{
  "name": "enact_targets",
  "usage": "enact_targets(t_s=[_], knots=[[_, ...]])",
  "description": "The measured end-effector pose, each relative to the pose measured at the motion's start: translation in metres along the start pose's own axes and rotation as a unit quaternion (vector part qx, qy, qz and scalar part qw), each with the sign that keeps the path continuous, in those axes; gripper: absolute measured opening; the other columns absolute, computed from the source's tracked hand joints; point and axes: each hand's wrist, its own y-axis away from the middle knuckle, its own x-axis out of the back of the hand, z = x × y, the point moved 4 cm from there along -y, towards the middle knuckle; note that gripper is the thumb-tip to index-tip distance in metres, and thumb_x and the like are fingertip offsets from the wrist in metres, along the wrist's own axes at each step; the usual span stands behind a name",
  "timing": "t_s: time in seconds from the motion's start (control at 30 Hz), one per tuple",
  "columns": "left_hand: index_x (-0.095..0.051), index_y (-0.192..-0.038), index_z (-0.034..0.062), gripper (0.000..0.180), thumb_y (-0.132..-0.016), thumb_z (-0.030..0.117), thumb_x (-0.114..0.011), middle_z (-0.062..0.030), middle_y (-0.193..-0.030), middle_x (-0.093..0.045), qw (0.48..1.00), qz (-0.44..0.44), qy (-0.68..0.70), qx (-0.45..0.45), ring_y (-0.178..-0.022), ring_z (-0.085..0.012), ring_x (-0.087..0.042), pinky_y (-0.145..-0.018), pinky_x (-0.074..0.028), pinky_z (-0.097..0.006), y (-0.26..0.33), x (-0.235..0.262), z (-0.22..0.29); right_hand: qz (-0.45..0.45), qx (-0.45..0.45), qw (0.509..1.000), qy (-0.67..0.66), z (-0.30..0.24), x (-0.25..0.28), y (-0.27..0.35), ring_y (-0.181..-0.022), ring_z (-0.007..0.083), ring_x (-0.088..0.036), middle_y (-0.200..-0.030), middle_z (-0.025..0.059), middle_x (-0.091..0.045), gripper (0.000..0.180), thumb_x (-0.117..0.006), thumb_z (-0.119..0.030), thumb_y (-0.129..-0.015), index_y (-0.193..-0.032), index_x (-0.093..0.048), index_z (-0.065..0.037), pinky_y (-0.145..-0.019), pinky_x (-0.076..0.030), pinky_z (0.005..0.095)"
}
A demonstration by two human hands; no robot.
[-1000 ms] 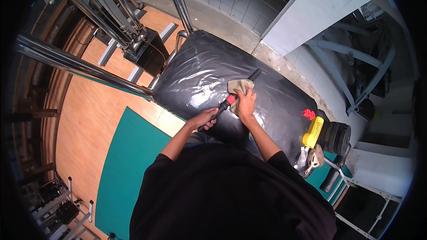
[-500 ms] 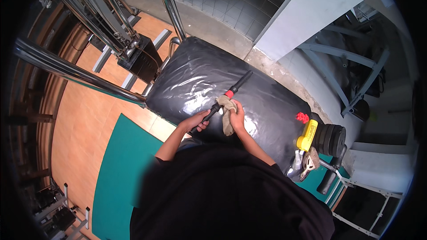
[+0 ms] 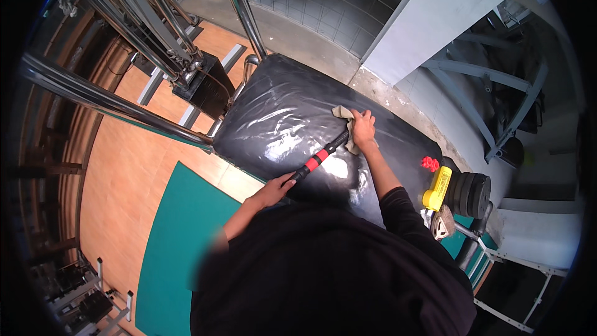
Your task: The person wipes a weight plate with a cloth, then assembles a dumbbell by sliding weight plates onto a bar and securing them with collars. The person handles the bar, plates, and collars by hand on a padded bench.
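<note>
Black bench (glossy, creased) beneath red-banded rod; green mat beside.

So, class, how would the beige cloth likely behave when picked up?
The beige cloth is probably floppy, as it bunches and creases under the right hand. It looks thin at its edge, so it is likely light.

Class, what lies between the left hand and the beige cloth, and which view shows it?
In the head view, a stretch of black rod with red bands spans from the left hand to the beige cloth.
</note>
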Motion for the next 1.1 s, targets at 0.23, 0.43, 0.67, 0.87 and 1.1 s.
enact_targets(t_s=[0.23,0.43,0.67,0.87,1.1], knots=[[-0.045,-0.136,0.0168,0.044,-0.097,0.037,-0.044,-0.0086,-0.077,-0.057,0.996,0.025,-0.037,-0.077,-0.073,-0.0164,-0.055,-0.071,-0.045,-0.032,-0.013,0.009,-0.024,0.041,0.067,0.997,-0.015,-0.011,0.002,0.033,-0.101,0.0394,-0.046,-0.116,0.0165,-0.050,0.037,-0.050,-0.004,-0.082,-0.115,-0.060,-0.020,-0.089,-0.043,0.0444],[-0.043,-0.137,0.0229,0.045,-0.097,0.042,-0.042,-0.0001,-0.061,-0.043,0.997,-0.054,0.038,0.028,-0.048,-0.0100,-0.044,-0.045,-0.038,-0.025,-0.007,0.025,-0.007,0.070,0.071,0.976,-0.192,-0.060,-0.008,0.101,-0.099,0.0317,-0.049,-0.109,0.0123,-0.054,0.037,-0.055,0.000,-0.081,-0.116,-0.057,-0.013,-0.091,-0.038,0.0400],[-0.038,-0.117,0.0115,0.040,-0.092,0.041,-0.052,0.0021,-0.064,-0.042,0.946,-0.175,0.255,0.101,-0.047,-0.0071,-0.041,-0.039,-0.035,-0.020,-0.023,0.006,-0.019,-0.116,-0.121,0.742,-0.650,-0.003,-0.038,0.092,-0.099,0.0143,-0.058,-0.106,0.0058,-0.061,0.025,-0.049,-0.015,-0.096,-0.119,-0.053,-0.006,-0.081,-0.048,0.0288],[-0.041,-0.107,0.0053,0.039,-0.084,0.022,-0.067,-0.0063,-0.073,-0.052,0.987,0.054,0.029,-0.147,-0.068,-0.0169,-0.057,-0.050,-0.044,-0.029,-0.061,-0.001,-0.014,-0.103,-0.336,0.558,-0.752,-0.030,-0.004,0.138,-0.088,0.0168,-0.061,-0.102,0.0056,-0.063,0.038,-0.062,-0.031,-0.089,-0.118,-0.052,-0.008,-0.078,-0.050,0.0314],[-0.050,-0.102,0.0064,0.029,-0.094,0.034,-0.051,-0.0054,-0.068,-0.056,0.995,0.063,0.041,-0.062,-0.057,-0.0154,-0.055,-0.054,-0.042,-0.030,-0.035,0.013,-0.005,-0.123,-0.340,0.442,-0.821,-0.004,-0.020,0.145,-0.097,0.0285,-0.060,-0.110,0.0112,-0.060,0.046,-0.054,-0.038,-0.091,-0.120,-0.051,-0.003,-0.087,-0.049,0.0431]])
